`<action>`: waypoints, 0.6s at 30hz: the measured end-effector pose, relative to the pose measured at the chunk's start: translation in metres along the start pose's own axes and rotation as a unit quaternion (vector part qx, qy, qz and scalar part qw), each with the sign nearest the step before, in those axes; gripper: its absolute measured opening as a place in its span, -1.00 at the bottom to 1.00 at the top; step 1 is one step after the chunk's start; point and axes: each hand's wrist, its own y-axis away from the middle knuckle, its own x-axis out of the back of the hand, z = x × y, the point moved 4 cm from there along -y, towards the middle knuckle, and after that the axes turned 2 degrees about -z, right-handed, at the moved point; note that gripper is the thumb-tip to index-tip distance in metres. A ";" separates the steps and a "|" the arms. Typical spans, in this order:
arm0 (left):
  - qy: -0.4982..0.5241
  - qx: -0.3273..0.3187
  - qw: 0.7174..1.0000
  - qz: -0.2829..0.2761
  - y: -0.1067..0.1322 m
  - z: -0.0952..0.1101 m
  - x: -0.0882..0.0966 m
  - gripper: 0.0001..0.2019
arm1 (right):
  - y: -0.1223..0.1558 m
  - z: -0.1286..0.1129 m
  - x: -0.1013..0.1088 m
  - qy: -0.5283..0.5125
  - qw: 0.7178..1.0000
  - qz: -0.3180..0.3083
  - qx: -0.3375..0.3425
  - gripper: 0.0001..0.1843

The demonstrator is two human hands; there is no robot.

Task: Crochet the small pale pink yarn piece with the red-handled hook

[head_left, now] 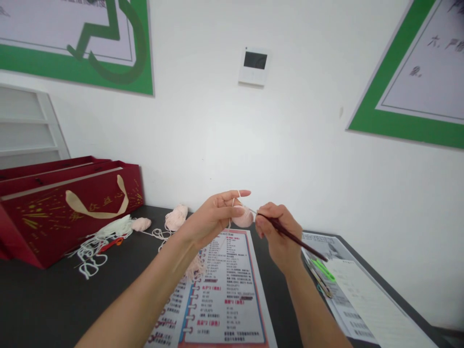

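Note:
My left hand [217, 212] pinches a small pale pink crochet piece [242, 217] between thumb and fingers, its index finger stretched out with a strand of yarn looped round it. In my right hand [279, 227] is a crochet hook [295, 238] with a dark reddish-brown handle, its thin metal tip reaching the crochet piece. Both hands are raised above a printed pattern sheet [235, 290] on the dark table. Whether the hook's tip sits inside a stitch is too small to tell.
Pink yarn balls [176, 217] and loose white yarn [92, 261] lie left, beside orange-red scissors [110, 245]. A red gift bag [90, 208] stands against the wall. Papers [377, 290] and a bright green clip-like tool [324, 269] are at right. More pink yarn [195, 269] rests on the sheet.

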 end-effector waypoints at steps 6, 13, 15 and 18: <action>-0.020 0.011 1.000 -0.007 0.001 0.007 0.006 -0.57 | -0.003 0.000 0.016 -0.091 0.991 -0.032 -0.089 -0.91; -0.034 0.045 0.997 -0.058 0.003 0.007 0.009 -0.60 | -0.003 -0.003 0.018 -0.139 0.980 -0.064 -0.127 -0.91; -0.028 0.064 0.995 -0.076 0.003 0.007 0.010 -0.60 | -0.003 -0.005 0.020 -0.133 0.980 -0.076 -0.124 -0.90; -0.021 0.089 0.991 -0.093 0.003 0.007 0.012 -0.60 | -0.002 -0.007 0.023 -0.117 0.981 -0.095 -0.121 -0.89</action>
